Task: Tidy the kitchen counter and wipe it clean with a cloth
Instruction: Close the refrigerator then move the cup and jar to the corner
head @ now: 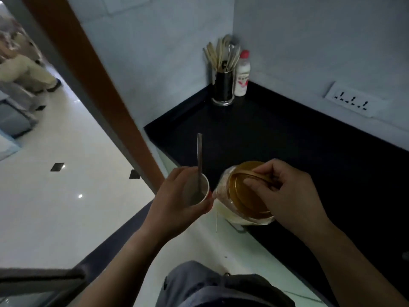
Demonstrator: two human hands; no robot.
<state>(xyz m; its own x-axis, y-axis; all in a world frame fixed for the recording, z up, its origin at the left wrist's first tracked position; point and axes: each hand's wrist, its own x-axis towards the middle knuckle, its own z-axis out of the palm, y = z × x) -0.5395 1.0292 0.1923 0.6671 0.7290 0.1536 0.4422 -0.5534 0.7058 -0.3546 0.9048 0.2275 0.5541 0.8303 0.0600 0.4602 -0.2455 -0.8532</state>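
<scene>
L hand (177,196) fingers wrap a white paper cup (204,185) w/ a metal spoon (199,156) standing in it. R hand (287,196) fingertips pinch the amber lid of a tilted clear plastic jar (221,187), just beside the cup at its 3 o'clock, over the black stone counter (287,140) front edge. Steel utensil holder (223,87) & white bottle (242,78) stand in the corner at 12; dark top stretches between.

The black table (287,140) runs along the pale wall (309,52) into a corner. In that far corner a dark utensil holder (223,89) stands upright on a metal ring base, full of sticks and utensils. Just beside it, to its right, a white bottle (242,78) with a red cap stands upright.
</scene>
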